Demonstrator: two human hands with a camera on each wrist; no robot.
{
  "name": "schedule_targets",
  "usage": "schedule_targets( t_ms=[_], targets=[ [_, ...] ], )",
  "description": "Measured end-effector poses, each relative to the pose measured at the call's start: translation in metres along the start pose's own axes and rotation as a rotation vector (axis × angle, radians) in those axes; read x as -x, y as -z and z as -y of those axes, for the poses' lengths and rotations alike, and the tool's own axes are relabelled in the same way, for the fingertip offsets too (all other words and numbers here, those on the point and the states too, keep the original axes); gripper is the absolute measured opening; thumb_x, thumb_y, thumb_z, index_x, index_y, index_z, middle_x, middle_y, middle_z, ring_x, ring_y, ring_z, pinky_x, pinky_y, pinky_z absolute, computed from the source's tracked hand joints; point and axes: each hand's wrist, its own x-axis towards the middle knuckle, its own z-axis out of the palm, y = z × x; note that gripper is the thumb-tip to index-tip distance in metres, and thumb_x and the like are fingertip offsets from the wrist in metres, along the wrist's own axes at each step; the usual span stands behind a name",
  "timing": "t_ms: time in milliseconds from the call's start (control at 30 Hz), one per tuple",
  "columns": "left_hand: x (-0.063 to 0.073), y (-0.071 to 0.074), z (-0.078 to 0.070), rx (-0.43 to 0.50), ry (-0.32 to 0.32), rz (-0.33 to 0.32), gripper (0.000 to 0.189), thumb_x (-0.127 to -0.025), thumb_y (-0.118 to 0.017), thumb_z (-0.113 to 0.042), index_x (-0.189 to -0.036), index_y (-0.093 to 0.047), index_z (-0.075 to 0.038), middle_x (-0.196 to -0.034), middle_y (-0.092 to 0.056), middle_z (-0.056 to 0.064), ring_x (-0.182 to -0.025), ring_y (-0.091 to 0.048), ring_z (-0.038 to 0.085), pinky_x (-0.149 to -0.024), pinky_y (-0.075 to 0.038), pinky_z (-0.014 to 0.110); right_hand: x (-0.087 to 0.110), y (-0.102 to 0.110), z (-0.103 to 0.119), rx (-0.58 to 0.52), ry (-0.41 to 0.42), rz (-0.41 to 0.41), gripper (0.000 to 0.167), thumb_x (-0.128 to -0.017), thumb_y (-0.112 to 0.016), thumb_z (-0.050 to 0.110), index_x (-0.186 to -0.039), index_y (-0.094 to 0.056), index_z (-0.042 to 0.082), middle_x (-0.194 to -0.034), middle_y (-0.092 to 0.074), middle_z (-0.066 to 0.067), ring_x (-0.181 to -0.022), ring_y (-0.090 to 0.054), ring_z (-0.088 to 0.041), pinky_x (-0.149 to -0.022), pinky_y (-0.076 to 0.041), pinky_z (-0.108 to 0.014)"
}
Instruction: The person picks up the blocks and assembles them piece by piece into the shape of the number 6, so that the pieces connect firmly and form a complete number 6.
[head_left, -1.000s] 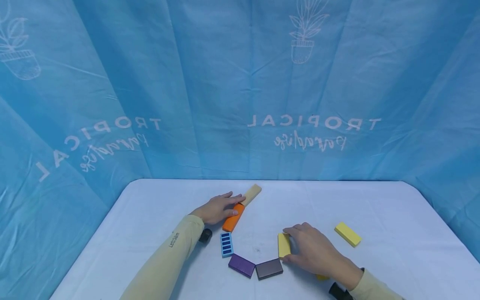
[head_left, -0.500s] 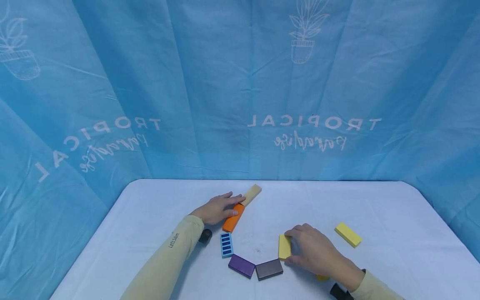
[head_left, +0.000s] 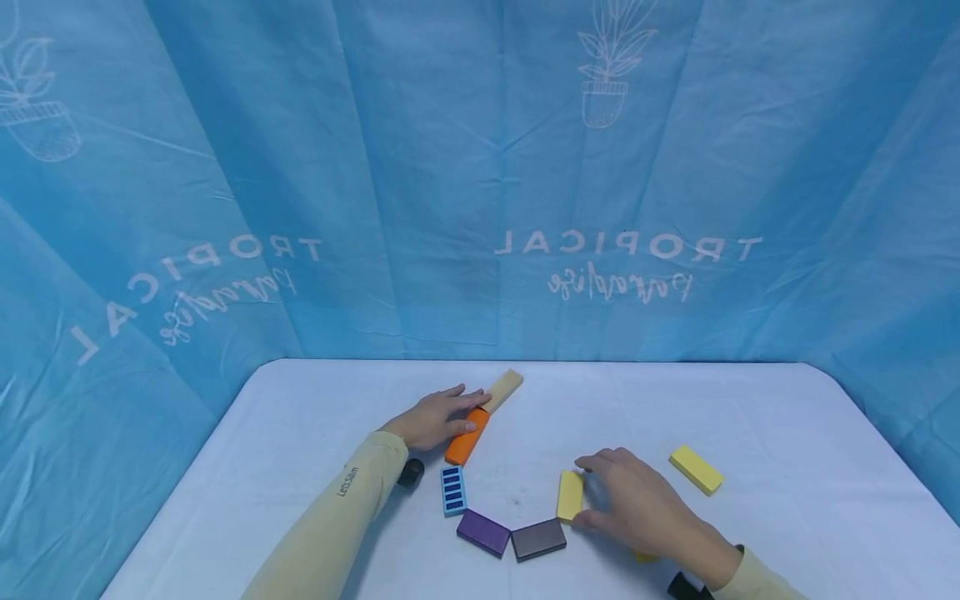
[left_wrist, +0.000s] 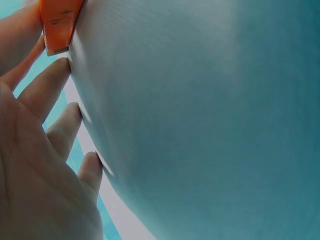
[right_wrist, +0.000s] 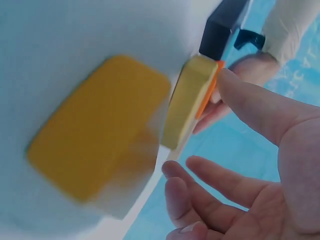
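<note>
My left hand [head_left: 437,419] lies with spread, straight fingers over an orange block [head_left: 462,448], its fingertips reaching the near end of a beige block [head_left: 505,388]. In the left wrist view the orange block [left_wrist: 61,22] shows beside the thumb. Close to a pale yellow block [head_left: 570,497], my right hand [head_left: 633,504] keeps thumb and fingers apart. The right wrist view has the thumb at one end of that yellow block [right_wrist: 187,102] and the fingers just off its other end. A light blue block [head_left: 453,490], a purple block [head_left: 483,533] and a grey block [head_left: 538,539] continue the curved row.
Another yellow block [head_left: 696,469] lies to the right on the white table [head_left: 780,433]. A deep yellow block [head_left: 645,556] is mostly hidden beneath the right hand; it looms large and blurred in the right wrist view. A blue curtain [head_left: 465,167] hangs behind the table.
The pale yellow block has shifted slightly toward the near right. My right hand's fingers have come away from it a little. My left hand stays where it was.
</note>
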Motion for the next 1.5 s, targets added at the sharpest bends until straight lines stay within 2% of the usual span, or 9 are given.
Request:
schedule_targets(
  t_ms=[100, 200, 333, 467, 667, 867, 1267, 1500],
  targets=[
    [0.0, 0.001, -0.001, 0.001, -0.014, -0.001, 0.054, -0.103, -0.058, -0.032, -0.155, -0.043, -0.028, -0.162, -0.035, 0.002, -0.15, -0.025, 0.035, -0.117, -0.024, 0.061, 0.001, 0.005, -0.005, -0.05, -0.056, -0.007, 0.065, -0.069, -0.091, 0.043, -0.125, -0.069, 0.017, -0.119, -0.067, 0.001, -0.106, -0.062, -0.019, -0.089, -0.055, -0.044],
    [0.001, 0.002, -0.001, 0.003, -0.02, -0.003, 0.054, -0.103, -0.058, -0.031, -0.155, -0.043, -0.027, -0.161, -0.036, 0.001, -0.15, -0.024, 0.034, -0.117, -0.024, 0.06, 0.002, 0.012, -0.011, -0.104, -0.106, -0.004, 0.065, -0.071, -0.091, 0.043, -0.127, -0.068, 0.019, -0.12, -0.066, 0.004, -0.098, -0.061, -0.015, -0.079, -0.056, -0.038],
    [0.001, 0.003, -0.002, 0.009, -0.007, -0.001, 0.054, -0.103, -0.058, -0.032, -0.155, -0.043, -0.028, -0.162, -0.035, 0.002, -0.15, -0.024, 0.034, -0.117, -0.023, 0.06, 0.005, 0.017, -0.02, -0.169, -0.125, -0.029, 0.063, -0.074, -0.09, 0.04, -0.129, -0.067, 0.019, -0.12, -0.066, 0.006, -0.097, -0.059, -0.015, -0.073, -0.052, -0.032],
    [0.001, 0.004, -0.002, 0.013, 0.005, 0.002, 0.054, -0.103, -0.058, -0.033, -0.155, -0.042, -0.029, -0.162, -0.033, 0.004, -0.15, -0.024, 0.036, -0.117, -0.023, 0.061, 0.009, 0.021, -0.03, -0.203, -0.105, -0.088, 0.06, -0.076, -0.088, 0.035, -0.129, -0.067, 0.016, -0.12, -0.067, 0.004, -0.099, -0.058, -0.017, -0.075, -0.05, -0.033],
    [0.0, 0.004, -0.001, 0.007, 0.004, 0.0, 0.054, -0.103, -0.058, -0.033, -0.155, -0.042, -0.03, -0.162, -0.033, 0.002, -0.151, -0.024, 0.034, -0.117, -0.023, 0.06, 0.012, 0.024, -0.047, -0.187, -0.066, -0.168, 0.062, -0.078, -0.087, 0.031, -0.132, -0.064, 0.012, -0.124, -0.066, -0.002, -0.103, -0.059, -0.021, -0.078, -0.053, -0.039],
    [0.0, 0.004, -0.001, 0.01, -0.002, 0.003, 0.054, -0.103, -0.058, -0.032, -0.155, -0.041, -0.029, -0.162, -0.034, 0.002, -0.151, -0.023, 0.033, -0.118, -0.023, 0.06, 0.016, 0.025, -0.062, -0.207, -0.032, -0.193, 0.06, -0.08, -0.086, 0.032, -0.132, -0.064, 0.011, -0.127, -0.064, -0.005, -0.107, -0.06, -0.026, -0.085, -0.054, -0.049],
    [0.0, 0.002, 0.0, 0.022, 0.005, -0.006, 0.053, -0.103, -0.058, -0.032, -0.154, -0.043, -0.029, -0.162, -0.035, 0.002, -0.15, -0.024, 0.034, -0.117, -0.023, 0.061, 0.021, 0.027, -0.089, -0.208, -0.03, -0.244, 0.065, -0.079, -0.086, 0.036, -0.134, -0.063, 0.01, -0.13, -0.062, -0.012, -0.111, -0.059, -0.03, -0.088, -0.053, -0.056],
    [0.0, -0.001, 0.001, 0.021, 0.007, -0.005, 0.053, -0.103, -0.057, -0.033, -0.154, -0.044, -0.03, -0.162, -0.033, 0.005, -0.15, -0.025, 0.036, -0.117, -0.023, 0.061, 0.023, 0.029, -0.104, -0.195, -0.021, -0.253, 0.069, -0.076, -0.088, 0.038, -0.134, -0.062, 0.01, -0.131, -0.061, -0.013, -0.111, -0.057, -0.031, -0.085, -0.053, -0.053]
  ],
)
